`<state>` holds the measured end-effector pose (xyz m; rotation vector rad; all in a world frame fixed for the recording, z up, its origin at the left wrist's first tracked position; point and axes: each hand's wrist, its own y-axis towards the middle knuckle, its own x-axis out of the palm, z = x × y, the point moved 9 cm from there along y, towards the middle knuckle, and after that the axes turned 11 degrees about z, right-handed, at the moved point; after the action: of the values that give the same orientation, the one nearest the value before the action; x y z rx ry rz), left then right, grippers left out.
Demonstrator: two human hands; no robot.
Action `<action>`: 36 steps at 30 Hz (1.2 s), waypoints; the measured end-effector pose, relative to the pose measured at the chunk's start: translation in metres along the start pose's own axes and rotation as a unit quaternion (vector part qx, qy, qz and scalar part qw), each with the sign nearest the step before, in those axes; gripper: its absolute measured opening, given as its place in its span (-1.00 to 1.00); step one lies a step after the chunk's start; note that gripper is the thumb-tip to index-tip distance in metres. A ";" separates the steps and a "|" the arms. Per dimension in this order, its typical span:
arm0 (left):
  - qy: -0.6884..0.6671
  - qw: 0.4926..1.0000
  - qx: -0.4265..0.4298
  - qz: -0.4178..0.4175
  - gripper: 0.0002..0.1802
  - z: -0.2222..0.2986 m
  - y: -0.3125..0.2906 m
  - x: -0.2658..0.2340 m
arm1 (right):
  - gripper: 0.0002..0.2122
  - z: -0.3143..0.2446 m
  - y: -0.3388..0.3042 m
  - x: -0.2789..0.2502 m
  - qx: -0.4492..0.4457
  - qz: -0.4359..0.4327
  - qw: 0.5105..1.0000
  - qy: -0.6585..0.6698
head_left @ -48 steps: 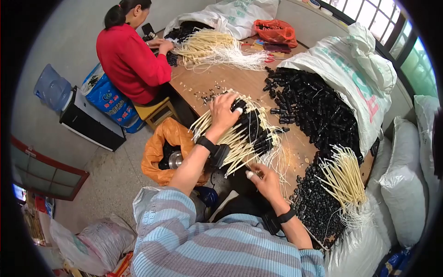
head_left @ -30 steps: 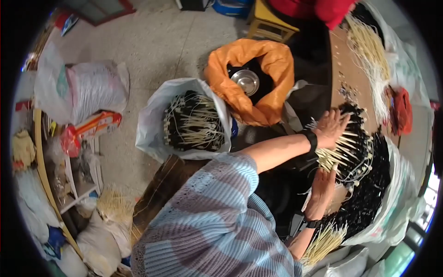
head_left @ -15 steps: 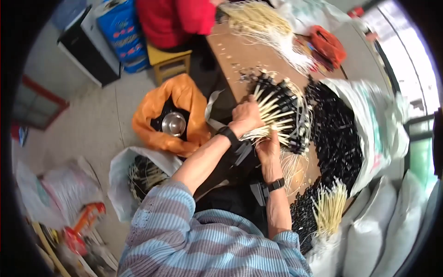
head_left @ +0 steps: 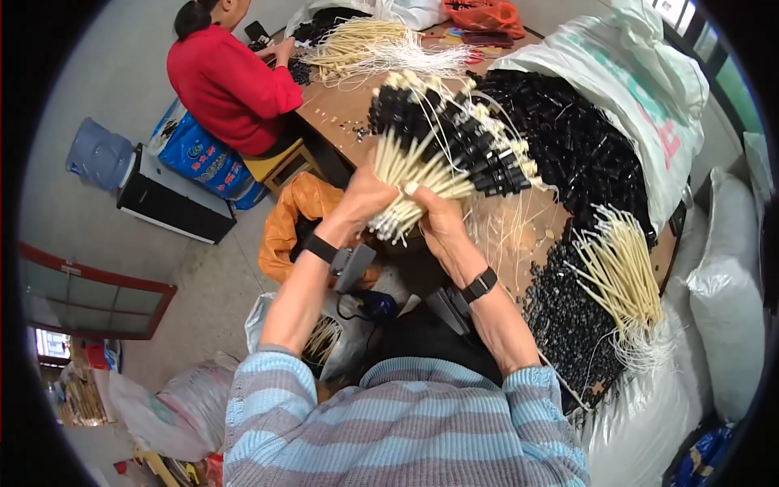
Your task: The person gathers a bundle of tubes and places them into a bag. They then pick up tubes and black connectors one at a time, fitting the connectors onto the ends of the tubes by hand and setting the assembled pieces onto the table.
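Both my hands grip one fanned-out bundle of wires (head_left: 418, 162) in cream sleeves, with black plastic pieces and pale tips spread along its far end. My left hand (head_left: 367, 195) is closed round the sleeves on the left side. From the right, my right hand (head_left: 441, 213) is closed on the same bundle, its thumb pressed on the sleeves near the middle. The short cut-looking ends poke out below, between my hands. Most of my fingertips are hidden under the bundle, which is held above the near edge of the brown table (head_left: 337, 122).
Loose black plastic pieces (head_left: 580, 138) spill from a white sack (head_left: 625, 89). Small black parts (head_left: 568, 312) and another cream wire bundle (head_left: 621, 272) lie at right. An orange sack (head_left: 280, 243) stands at left. A person in red (head_left: 231, 89) sits at the table's far left.
The view has shifted, showing more of the seated person. My hands stay on the bundle, which is now lifted and turned, its sleeve ends gathered between both hands.
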<state>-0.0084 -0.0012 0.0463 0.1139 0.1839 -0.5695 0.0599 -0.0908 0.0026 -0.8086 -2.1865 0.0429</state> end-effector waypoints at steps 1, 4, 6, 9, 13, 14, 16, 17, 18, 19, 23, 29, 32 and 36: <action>-0.018 1.000 0.003 0.009 -0.43 0.024 -0.013 -0.002 | -0.69 -0.007 -0.008 0.008 -0.001 -0.014 1.000 0.001; 0.004 0.999 0.047 0.001 -0.42 0.051 -0.029 -0.024 | -0.69 -0.007 -0.028 0.038 0.020 -0.063 0.997 0.031; 0.052 0.996 0.064 0.024 -0.41 0.053 -0.044 -0.060 | -0.69 0.008 -0.049 0.062 0.055 -0.088 0.992 0.065; 0.045 0.998 0.012 0.049 -0.42 0.059 -0.081 -0.099 | -0.67 0.044 -0.073 0.090 0.094 -0.122 0.983 0.098; 0.085 0.993 -0.048 0.063 -0.39 0.034 -0.146 -0.163 | -0.67 0.123 -0.123 0.120 0.248 -0.168 0.946 0.127; 0.068 0.993 -0.066 0.076 -0.36 0.024 -0.166 -0.181 | -0.67 0.153 -0.134 0.123 0.285 -0.154 0.939 0.115; 0.081 0.982 -0.141 0.097 -0.33 -0.009 -0.208 -0.217 | -0.67 0.207 -0.164 0.133 0.353 -0.171 0.912 0.117; 0.082 0.981 -0.133 0.120 -0.39 -0.018 -0.226 -0.229 | -0.67 0.234 -0.180 0.136 0.401 -0.185 0.890 0.114; 0.052 0.976 -0.168 0.130 -0.44 -0.031 -0.246 -0.239 | -0.68 0.259 -0.197 0.139 0.435 -0.214 0.867 0.113; 0.017 0.969 -0.204 0.138 -0.49 -0.047 -0.268 -0.248 | -0.73 0.280 -0.210 0.131 0.484 -0.190 0.850 0.090; -0.039 0.907 -0.372 0.194 -0.60 -0.130 -0.366 -0.283 | -0.82 0.352 -0.261 0.104 0.575 -0.152 0.803 -0.035; -0.091 0.862 -0.451 0.211 -0.66 -0.210 -0.447 -0.258 | -0.80 0.429 -0.288 0.021 0.642 -0.147 0.724 -0.206; 0.002 0.798 -0.555 0.235 -0.71 -0.282 -0.489 -0.252 | -0.81 0.437 -0.287 -0.006 0.654 -0.081 0.730 -0.179; -0.107 0.886 -0.424 0.151 -0.43 -0.301 -0.428 -0.226 | -0.73 0.449 -0.269 -0.042 0.650 -0.020 0.743 -0.158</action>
<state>-0.4709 -0.1934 -0.2258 -0.7630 0.1822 -0.1476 -0.3737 -0.2291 -0.2596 0.1000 -1.7958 1.5839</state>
